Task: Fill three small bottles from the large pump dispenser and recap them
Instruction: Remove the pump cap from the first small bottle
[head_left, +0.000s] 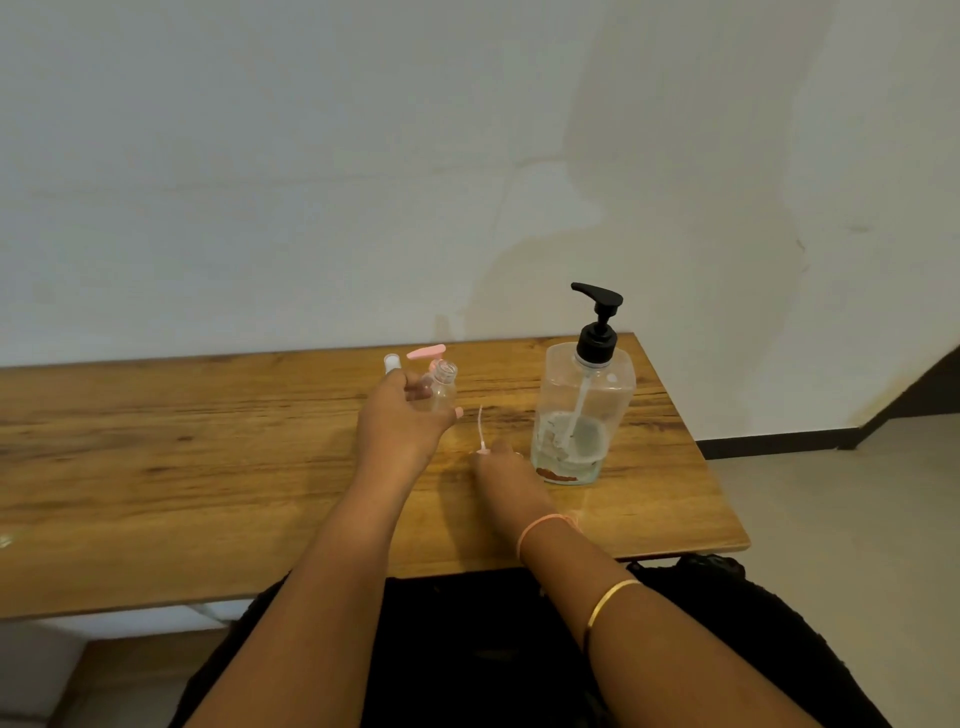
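Left hand (400, 423) up off the table (208, 441), fingers wrapped around an uncapped clear small bottle (443, 387), tilted. Right hand (501, 470) low on the table, pinching a pink pump cap (483, 451), its thin tube (480, 423) pointing up. Big dispenser (584, 410) upright just right of it, roughly a quarter full. Two more pump tops behind my left hand, one pink (426, 353), one white (391, 362); their bottles hidden.

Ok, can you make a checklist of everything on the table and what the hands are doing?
Surface: wooden table, bare grain.
Job's things: large pump dispenser upright at right, liquid low; open small bottle; pink pump top and white cap behind it.
Clutter: nothing seen.
Hands: left hand holds the small bottle; right hand pinches a pump cap with dip tube.
Cables: nothing seen.
Surroundings: pale stained wall.
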